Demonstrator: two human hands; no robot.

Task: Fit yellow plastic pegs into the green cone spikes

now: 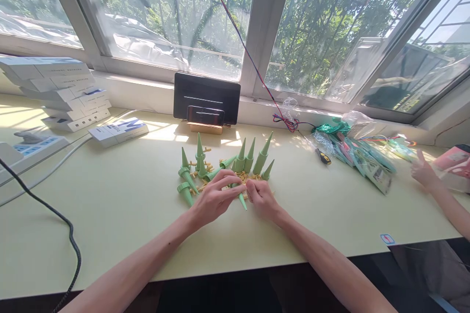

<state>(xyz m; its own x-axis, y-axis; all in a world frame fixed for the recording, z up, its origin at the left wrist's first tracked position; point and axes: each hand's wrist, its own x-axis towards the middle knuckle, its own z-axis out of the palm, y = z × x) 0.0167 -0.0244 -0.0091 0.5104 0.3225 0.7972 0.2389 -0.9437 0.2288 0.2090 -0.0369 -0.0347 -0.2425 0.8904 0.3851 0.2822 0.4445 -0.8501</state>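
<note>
Near the middle of the table my left hand [216,194] is closed, its thumb and fingertips pinched around a light-green cone [242,201] whose point tilts down towards me. Right beside it my right hand [261,197] is curled, with thumb and forefinger pressed together at the cone's upper end. Whatever small thing sits between those right fingertips is hidden. Behind the hands stand several green cones [261,156], points up. More ringed green cones [185,194] lie to the left. Small yellow pieces [242,176] are heaped among them.
A tablet [206,95] and a phone [205,115] stand by the window. White boxes [69,93] are stacked at left, near a power strip [40,149] and cables. Bagged items [363,156] and a yellow-black tool [323,156] lie right. Another person's hand [422,171] reaches in at far right.
</note>
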